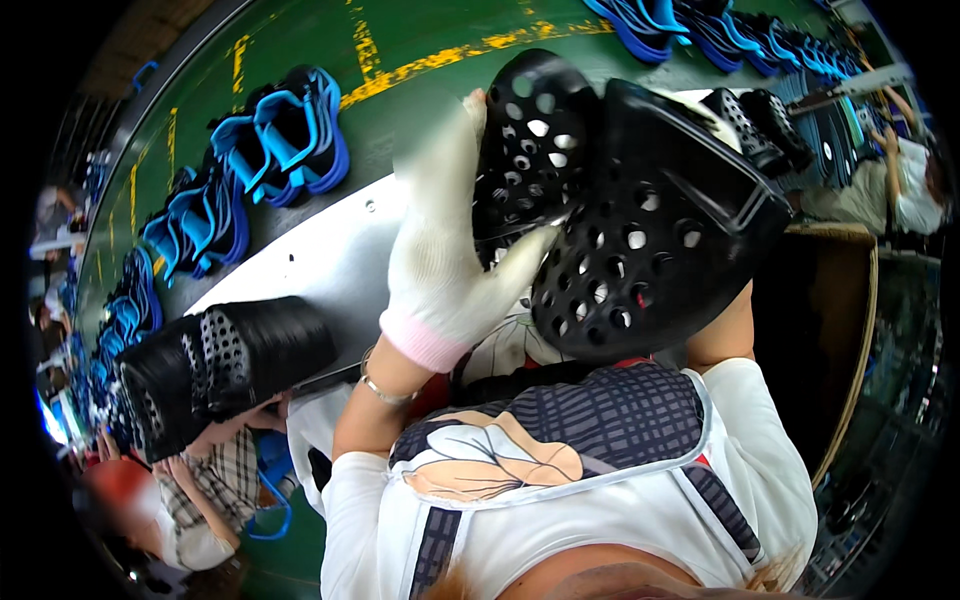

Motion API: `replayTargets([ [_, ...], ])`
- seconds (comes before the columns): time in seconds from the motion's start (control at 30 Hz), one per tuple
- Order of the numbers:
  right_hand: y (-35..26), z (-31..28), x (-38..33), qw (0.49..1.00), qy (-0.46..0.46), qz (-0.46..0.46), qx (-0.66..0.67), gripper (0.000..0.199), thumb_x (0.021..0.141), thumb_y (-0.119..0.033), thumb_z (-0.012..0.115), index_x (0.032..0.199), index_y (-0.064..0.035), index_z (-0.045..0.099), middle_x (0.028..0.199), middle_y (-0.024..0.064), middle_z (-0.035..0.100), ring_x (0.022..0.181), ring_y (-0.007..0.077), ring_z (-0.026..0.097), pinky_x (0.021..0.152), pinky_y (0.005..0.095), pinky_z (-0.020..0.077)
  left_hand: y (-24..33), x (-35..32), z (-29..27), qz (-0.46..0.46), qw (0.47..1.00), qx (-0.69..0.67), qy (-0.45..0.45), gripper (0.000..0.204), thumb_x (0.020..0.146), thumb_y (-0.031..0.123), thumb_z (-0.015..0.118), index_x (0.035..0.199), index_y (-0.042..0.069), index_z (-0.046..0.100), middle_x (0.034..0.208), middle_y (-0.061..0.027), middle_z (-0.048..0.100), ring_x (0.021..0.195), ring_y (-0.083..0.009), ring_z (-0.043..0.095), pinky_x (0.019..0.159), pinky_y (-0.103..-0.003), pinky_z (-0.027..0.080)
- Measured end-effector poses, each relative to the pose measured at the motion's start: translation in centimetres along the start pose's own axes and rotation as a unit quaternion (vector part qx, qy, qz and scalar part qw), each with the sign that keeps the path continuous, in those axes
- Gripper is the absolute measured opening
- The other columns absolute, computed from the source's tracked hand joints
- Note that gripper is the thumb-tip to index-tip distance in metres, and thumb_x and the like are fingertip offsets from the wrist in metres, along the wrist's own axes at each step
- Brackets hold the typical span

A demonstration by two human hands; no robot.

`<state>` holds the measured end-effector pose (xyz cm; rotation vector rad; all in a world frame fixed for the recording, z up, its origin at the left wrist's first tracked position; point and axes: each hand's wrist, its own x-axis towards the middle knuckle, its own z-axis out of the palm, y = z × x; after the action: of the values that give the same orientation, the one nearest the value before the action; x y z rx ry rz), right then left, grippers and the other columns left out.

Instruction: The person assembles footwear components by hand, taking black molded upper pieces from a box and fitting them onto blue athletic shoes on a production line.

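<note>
L hand, in a white knit glove w/ pink cuff, grips a black perforated clog upper at its edge, thumb pressed on the holed face. That piece stands roughly upright, long axis running up-down, tip pointing away toward the green floor. Just beside it, touching, a second black perforated shell tilts right, opening facing up-right. R hand hidden behind this shell; can't tell its grip. Both pieces sit above the grey tabletop. Blue-black clogs line the floor; a black stack lies lower left.
</note>
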<state>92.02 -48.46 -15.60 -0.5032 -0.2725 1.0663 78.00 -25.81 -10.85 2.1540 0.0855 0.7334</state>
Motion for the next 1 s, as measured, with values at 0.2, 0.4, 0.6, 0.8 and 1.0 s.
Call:
replayTargets([
  [0.2, 1.5, 2.6, 1.8, 0.999, -0.024, 0.03, 0.026, 0.042, 0.088, -0.042, 0.058, 0.11, -0.0066, 0.062, 0.111, 0.0185, 0.062, 0.101, 0.0283, 0.061, 0.088, 0.0393, 0.0528, -0.4, -0.6, 0.9, -0.136, 0.898, -0.41, -0.079, 0.081, 0.076, 0.017, 0.079, 0.141, -0.002, 0.033, 0.131, -0.0162, 0.055, 0.116, -0.0218, 0.057, 0.098, -0.035, 0.046],
  [0.4, 1.3, 3.3, 2.7, 0.998, -0.032, 0.041, 0.038, 0.04, 0.088, -0.038, 0.058, 0.11, -0.005, 0.062, 0.112, 0.0182, 0.06, 0.102, 0.028, 0.061, 0.087, 0.0395, 0.0533, -2.0, -0.8, 0.7, -0.199, 0.764, -0.61, -0.067, 0.063, 0.086, 0.01, 0.059, 0.141, -0.007, 0.032, 0.136, -0.0166, 0.049, 0.123, -0.0235, 0.052, 0.104, -0.036, 0.041],
  [0.6, 1.2, 3.4, 3.1, 0.997, -0.027, 0.037, 0.055, 0.037, 0.089, -0.034, 0.059, 0.11, -0.0034, 0.061, 0.113, 0.0179, 0.059, 0.102, 0.0278, 0.06, 0.086, 0.0397, 0.0538, -4.6, -1.5, -1.0, -0.05, 0.982, -0.181, -0.014, 0.049, 0.079, 0.004, 0.07, 0.123, -0.006, 0.053, 0.116, -0.0122, 0.066, 0.106, -0.0204, 0.063, 0.092, -0.03, 0.05],
  [0.8, 1.0, 3.2, 4.3, 0.995, -0.03, 0.039, 0.083, 0.034, 0.089, -0.03, 0.059, 0.11, -0.0018, 0.06, 0.114, 0.0176, 0.058, 0.102, 0.0275, 0.059, 0.085, 0.0398, 0.0544, -5.0, -2.0, -0.6, -0.163, 0.812, -0.559, -0.037, 0.053, 0.088, 0.02, 0.063, 0.133, -0.002, 0.046, 0.129, -0.0142, 0.058, 0.114, -0.0242, 0.059, 0.097, -0.036, 0.048],
  [1.0, 0.3, 2.6, 4.3, 0.994, -0.025, 0.028, 0.103, 0.032, 0.09, -0.025, 0.06, 0.109, -0.0002, 0.059, 0.115, 0.0173, 0.056, 0.102, 0.0273, 0.059, 0.083, 0.04, 0.0549, -5.3, -1.1, 0.6, -0.211, 0.644, -0.731, -0.078, 0.068, 0.096, 0.043, 0.042, 0.146, 0.0, 0.028, 0.145, -0.0185, 0.04, 0.13, -0.0304, 0.044, 0.106, -0.045, 0.041],
])
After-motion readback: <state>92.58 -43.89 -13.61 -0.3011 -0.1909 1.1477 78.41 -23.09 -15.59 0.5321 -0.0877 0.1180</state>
